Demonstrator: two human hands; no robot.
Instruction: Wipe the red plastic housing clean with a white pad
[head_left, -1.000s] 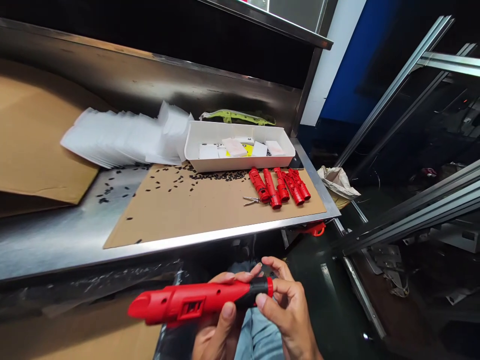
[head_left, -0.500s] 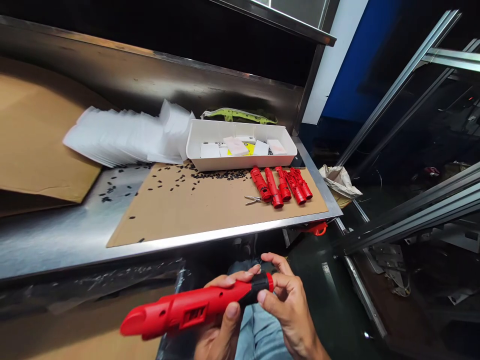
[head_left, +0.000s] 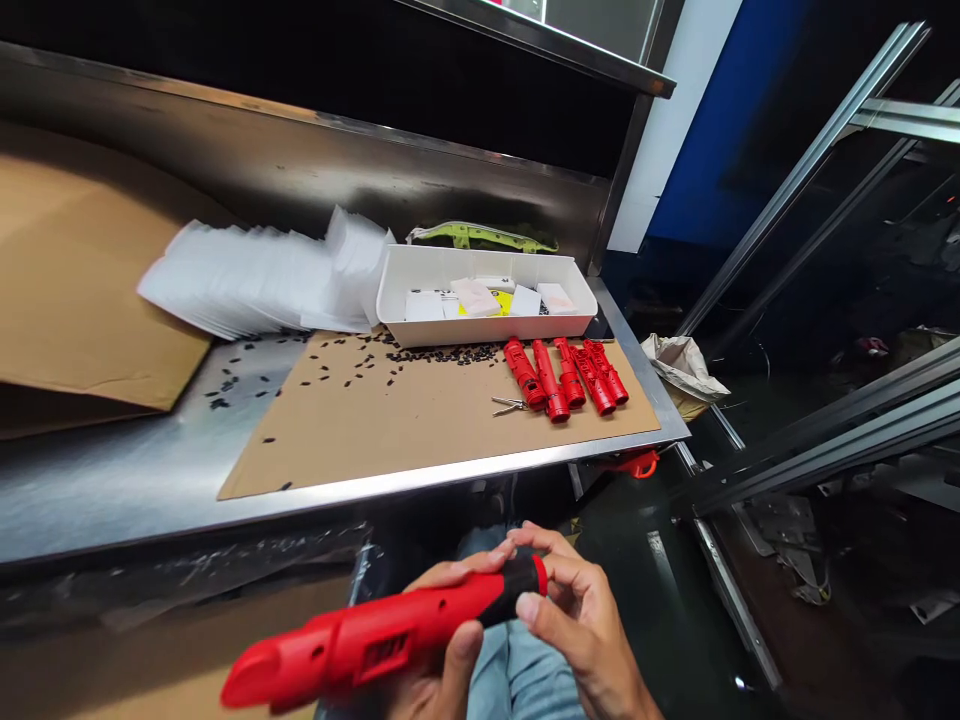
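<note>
Over the last second the long red housing (head_left: 360, 640) has tipped: its rounded nose has sunk toward the lower left while the black collar end (head_left: 514, 585) stayed nearly where it was, just under the front edge of the tabletop (head_left: 112, 490). My fingers have also shifted around that collar. To my eye this means I am turning and working the collar end, not putting the piece down.

My left hand (head_left: 442, 660) is closed around the housing from underneath, thumb pressed on its near side just short of the collar, fingertips showing over the top. My right hand (head_left: 577, 620) is closed on the collar itself, fingers curled over it from above and thumb meeting it from below. So the housing lies across both grips, collar at the right grip, body through the left, nose sticking out well past the left hand over my lap.

Taking the white tray (head_left: 487, 325) as the mark: five shorter red housings (head_left: 566, 372) lie side by side just in front of its right end, on a cardboard sheet (head_left: 420, 420). Small metal tweezers (head_left: 510, 404) rest touching the leftmost of them. Black bits (head_left: 442, 352) are scattered along the tray's front wall and leftward. A fanned stack of white bags (head_left: 255, 280) leans at the tray's left end, and a green part (head_left: 480, 237) lies behind it.
</note>
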